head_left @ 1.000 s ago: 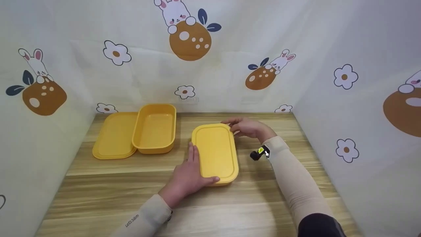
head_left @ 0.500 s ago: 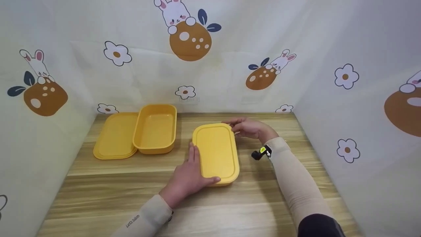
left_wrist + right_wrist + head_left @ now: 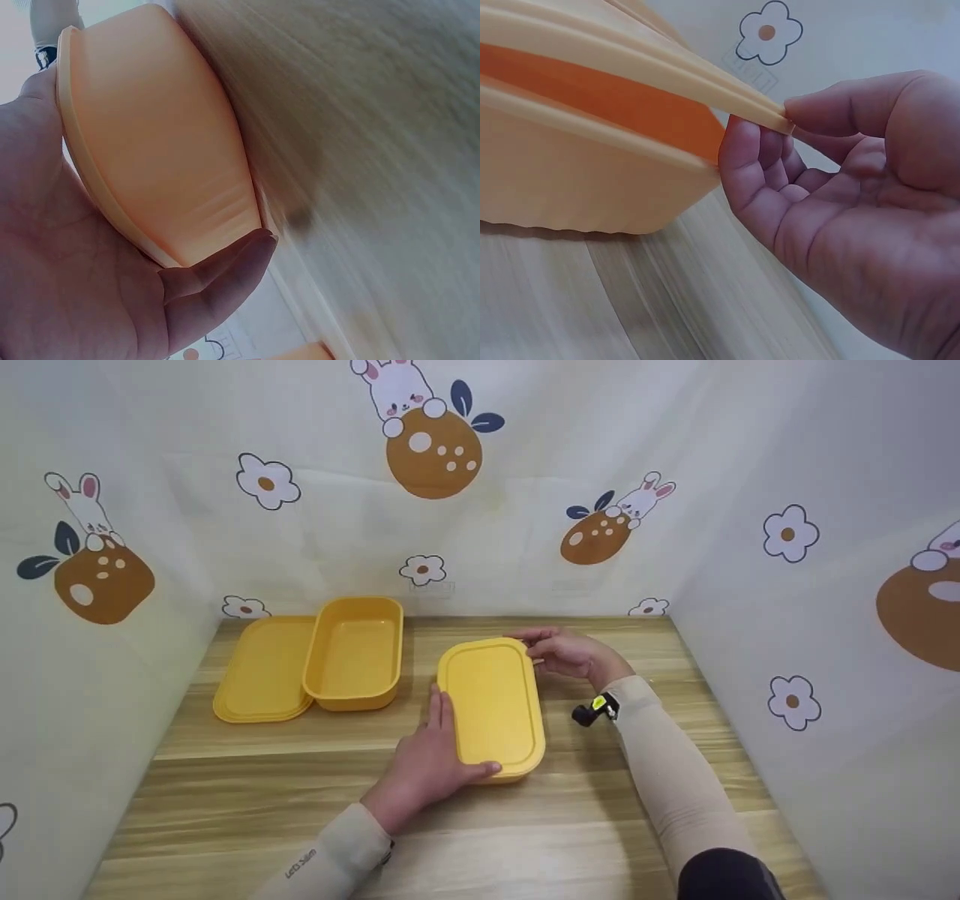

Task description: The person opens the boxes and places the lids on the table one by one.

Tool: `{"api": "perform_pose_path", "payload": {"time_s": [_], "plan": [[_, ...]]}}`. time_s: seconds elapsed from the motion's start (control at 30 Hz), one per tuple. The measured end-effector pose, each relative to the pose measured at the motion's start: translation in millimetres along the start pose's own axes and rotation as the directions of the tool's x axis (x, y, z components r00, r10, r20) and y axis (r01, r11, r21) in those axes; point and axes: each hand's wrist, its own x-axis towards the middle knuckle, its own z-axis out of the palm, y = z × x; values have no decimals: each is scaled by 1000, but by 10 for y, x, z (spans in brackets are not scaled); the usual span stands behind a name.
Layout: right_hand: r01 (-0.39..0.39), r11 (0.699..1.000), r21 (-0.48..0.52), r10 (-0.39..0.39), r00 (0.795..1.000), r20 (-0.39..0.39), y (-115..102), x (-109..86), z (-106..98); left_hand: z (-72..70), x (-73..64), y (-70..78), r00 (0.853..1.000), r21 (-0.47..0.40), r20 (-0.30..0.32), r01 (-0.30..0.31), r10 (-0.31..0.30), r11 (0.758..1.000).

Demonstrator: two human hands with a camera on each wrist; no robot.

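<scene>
On the table (image 3: 300, 787), fingers (image 3: 225, 289) of the left hand (image 3: 426, 765) clasp a yellow box (image 3: 577, 165); between those of the right hand (image 3: 568, 654), its lid (image 3: 495, 705) is pinched.

The held lid (image 3: 491, 705) is light yellow; the open box (image 3: 356, 660) and the flat lid (image 3: 262, 671) are deeper yellow. Tan-and-brown wood grain streaks the tabletop (image 3: 277, 787). The cream backdrop (image 3: 517, 532) bears white rabbits (image 3: 396, 394), orange-brown fruit (image 3: 420, 472), navy leaves (image 3: 463, 397) and white flowers (image 3: 268, 481).

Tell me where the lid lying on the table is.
In the head view, the loose lid lies on the table at back left, immediately left of the uncovered box.
</scene>
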Motion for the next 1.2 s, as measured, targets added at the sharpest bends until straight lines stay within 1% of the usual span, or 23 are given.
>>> {"api": "perform_pose_path", "payload": {"time_s": [0.13, 0.23, 0.4, 0.57, 0.77, 0.9, 1.03, 1.2], "plan": [[31, 999, 27, -32, 999, 28, 31, 1, -23, -2, 3, -9, 1000, 13, -5, -4, 4, 1000], [54, 998, 42, -57, 996, 72, 60, -5, -54, -1, 3, -10, 1000, 15, -3, -3, 3, 1000], [65, 994, 90, -76, 989, 127, 114, -37, -120, -5, -4, -3, 1000, 16, 8, -2, 2, 1000], [58, 994, 93, -69, 990, 125, 145, -63, -158, -4, -5, -2, 1000, 26, 6, -1, 1, 1000], [42, 996, 73, -50, 992, 115, 170, -77, -174, 0, 1, 12, 1000, 10, 1, 3, -3, 1000], [40, 994, 99, -49, 995, 90, 187, -83, -153, -4, 2, 20, 1000, -13, -7, 6, -6, 1000], [55, 988, 145, -65, 996, 64, 192, -89, -116, -6, 2, 8, 1000, -27, -19, 3, -4, 1000], [97, 972, 215, -118, 989, 88, 199, -93, -86, -29, 4, 8, 1000, -27, -19, 0, 0, 1000]]}}
